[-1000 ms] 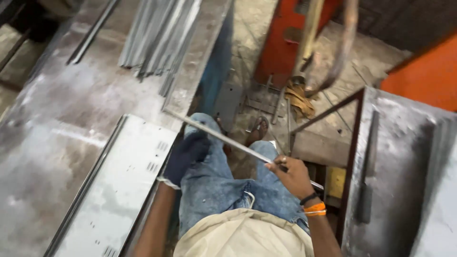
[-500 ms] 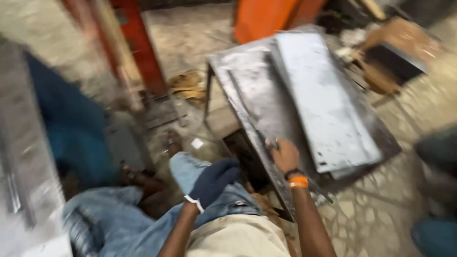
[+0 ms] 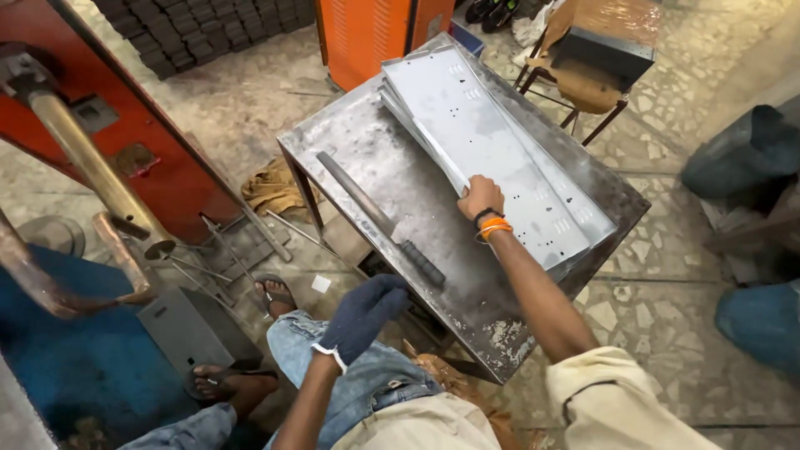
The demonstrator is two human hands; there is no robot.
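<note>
Gripping the near edge of the top metal sheet (image 3: 492, 142), our right hand (image 3: 480, 197) has its fingers curled over that edge, bare, with an orange band and a dark one at the wrist. That sheet is the uppermost of a stack of pale perforated panels lying slantwise across the far half of the steel bench (image 3: 400, 200), its long side running from the far left corner toward the near right.

Our left hand (image 3: 364, 313) wears a dark blue knit glove and hangs loosely above our knee, fingers half bent and holding nothing, well apart from the stack (it touches no tool).

From the head view we also see a long metal bar with a dark ribbed handle (image 3: 379, 218) lying on the bench, just left of the right hand. Left of the bench stands a red machine (image 3: 100, 125) with a brass-coloured lever (image 3: 92, 167). An orange cabinet (image 3: 375, 33) stands behind the bench, and a wooden chair (image 3: 596, 75) sits at the far right.
</note>
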